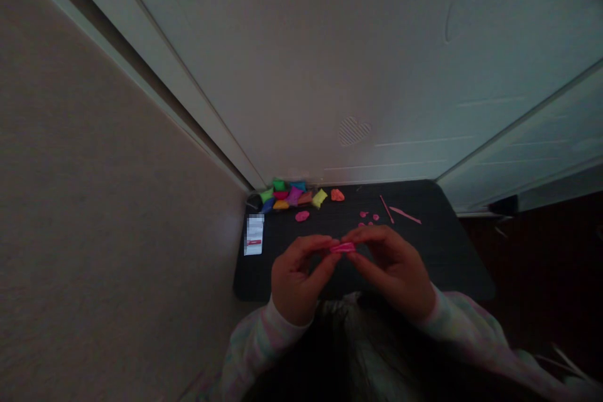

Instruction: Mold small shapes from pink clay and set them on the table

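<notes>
Between my two hands, above the near part of a dark table (443, 264), is a small strip of pink modelling clay (343, 248). My left hand (299, 276) pinches its left end between thumb and fingers. The right end is pinched the same way by my right hand (396, 270). Just beyond my right hand lie several small pink clay pieces (375, 217), partly covered by the fingers. A larger pink clay lump (302, 216) rests on the table beyond my left hand.
Several colourful clay packets (294, 195) are heaped at the back left, with an orange clay lump (337, 195) beside them. Two thin pink modelling tools (405, 215) lie at the back right. A lit phone (254, 235) is at the left edge. A white panel (301, 75) rises behind the table.
</notes>
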Motion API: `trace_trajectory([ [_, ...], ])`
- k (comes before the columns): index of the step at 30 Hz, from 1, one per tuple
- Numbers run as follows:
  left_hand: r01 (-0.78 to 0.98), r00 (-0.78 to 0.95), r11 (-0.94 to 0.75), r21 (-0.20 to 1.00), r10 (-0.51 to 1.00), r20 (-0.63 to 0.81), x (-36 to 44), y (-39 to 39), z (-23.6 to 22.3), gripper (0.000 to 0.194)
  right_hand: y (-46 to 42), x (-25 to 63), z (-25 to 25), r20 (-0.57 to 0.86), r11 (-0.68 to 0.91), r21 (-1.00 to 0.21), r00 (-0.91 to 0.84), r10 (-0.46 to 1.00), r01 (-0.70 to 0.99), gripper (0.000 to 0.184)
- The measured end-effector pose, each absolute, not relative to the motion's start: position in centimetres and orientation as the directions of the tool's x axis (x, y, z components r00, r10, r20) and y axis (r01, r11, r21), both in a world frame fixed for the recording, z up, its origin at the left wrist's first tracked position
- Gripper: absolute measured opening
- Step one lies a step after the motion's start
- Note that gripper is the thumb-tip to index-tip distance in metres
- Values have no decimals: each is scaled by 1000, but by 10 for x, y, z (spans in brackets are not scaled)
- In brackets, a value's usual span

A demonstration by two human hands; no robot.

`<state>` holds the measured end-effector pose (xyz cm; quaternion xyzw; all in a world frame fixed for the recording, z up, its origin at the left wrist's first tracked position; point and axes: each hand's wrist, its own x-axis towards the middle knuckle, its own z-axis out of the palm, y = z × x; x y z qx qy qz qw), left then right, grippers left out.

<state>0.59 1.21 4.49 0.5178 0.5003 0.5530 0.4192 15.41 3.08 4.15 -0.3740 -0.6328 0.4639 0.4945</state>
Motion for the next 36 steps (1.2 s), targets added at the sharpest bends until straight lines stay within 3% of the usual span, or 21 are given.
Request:
trace_trajectory([
  [9, 92, -129, -160, 983, 977, 171, 7, 13, 46, 16, 31, 153, 43, 280, 292, -956, -207, 937, 27, 22],
  [15, 206, -104, -189, 960, 971, 213, 7, 14, 51, 16, 33, 155, 47, 307, 357, -915, -251, 918, 186, 20],
  [19, 245, -73, -228, 942, 965, 252, 7, 15, 52, 13, 35, 155, 49, 307, 366, -910, -275, 911, 197, 14],
  [31, 295, -38, -112, 949, 991, 129, 6, 16, 48, 10, 38, 153, 49, 195, 228, -965, -227, 954, 130, 2],
  [36, 298, -66, -76, 952, 993, 100, 4, 18, 49, 9, 39, 150, 48, 72, 87, -994, -215, 974, 64, 10],
])
